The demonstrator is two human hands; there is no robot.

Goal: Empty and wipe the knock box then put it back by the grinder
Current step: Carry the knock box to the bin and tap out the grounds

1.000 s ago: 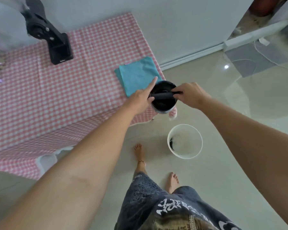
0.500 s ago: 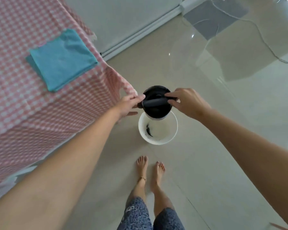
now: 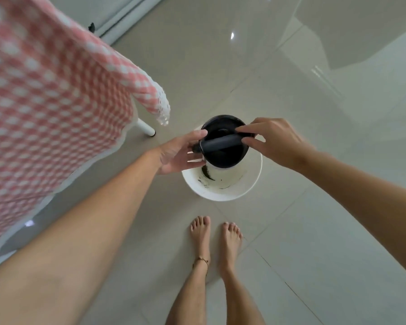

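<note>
Grip: left hand [image 3: 178, 153] cups knock box [image 3: 223, 158]; right hand [image 3: 274, 141] pinches its bar [image 3: 218, 143].
Tip: invert squarely over white bucket [image 3: 251, 184].

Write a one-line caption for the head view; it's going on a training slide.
Both hands, left and right, hold the black knock box upright over a white bucket on the tiled floor.

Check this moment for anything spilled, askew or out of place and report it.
Nothing stands out. The knock box is held upright over the white bucket by the left hand and right hand. Dark grounds lie inside the bucket only; the floor tiles around it show no spill.
</note>
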